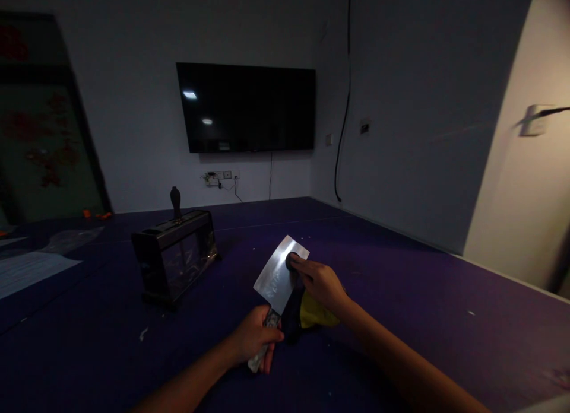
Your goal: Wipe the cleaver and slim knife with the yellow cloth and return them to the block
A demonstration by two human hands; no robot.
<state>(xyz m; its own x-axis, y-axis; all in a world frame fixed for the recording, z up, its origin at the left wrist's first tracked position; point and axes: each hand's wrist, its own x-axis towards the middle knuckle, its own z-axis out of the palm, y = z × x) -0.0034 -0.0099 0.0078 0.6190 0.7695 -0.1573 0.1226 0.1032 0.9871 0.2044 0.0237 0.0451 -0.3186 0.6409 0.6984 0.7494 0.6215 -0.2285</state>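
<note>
Bright steel: broad rectangular cleaver (276,275), lower centre of frame, long axis rising up-right from left hand (256,340), fingers clamped on its handle, toward right hand (321,283) pinching a small dark pad (291,260) against the blade.

Broad rectangular steel cleaver (278,275), held at lower centre of the frame, its bright blade flat to view and tilted toward the upper right, with a crumpled yellow-and-dark cloth (317,314) pressed against the blade's right side.

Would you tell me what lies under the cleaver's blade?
A dark cloth and a yellow cloth show below the cleaver; how far they reach under the blade is hidden.
</note>
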